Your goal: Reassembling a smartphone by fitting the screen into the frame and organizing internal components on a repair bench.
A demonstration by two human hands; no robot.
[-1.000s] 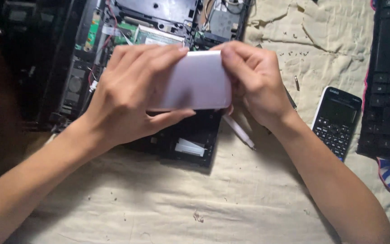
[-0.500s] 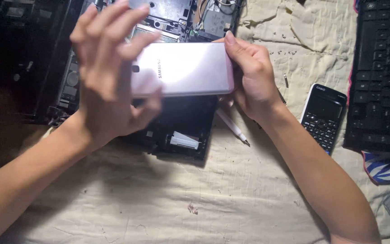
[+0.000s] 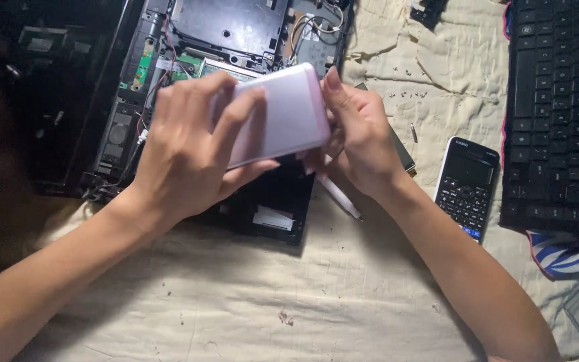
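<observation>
A black calculator's (image 3: 466, 188) dark rectangular screen (image 3: 469, 170) lies right; a white label (image 3: 273, 218) sits on the opened laptop (image 3: 222, 40).

The left hand (image 3: 189, 151) sits just left of centre, palm down, fingers spread and curled toward one o'clock, thumb tucked under at three o'clock. Its forearm runs off toward eight o'clock. The right hand (image 3: 360, 137) faces it at close range, fingers pointing to eleven o'clock and pinched, forearm trailing toward five o'clock.

Pink phone (image 3: 283, 114) between both hands
</observation>
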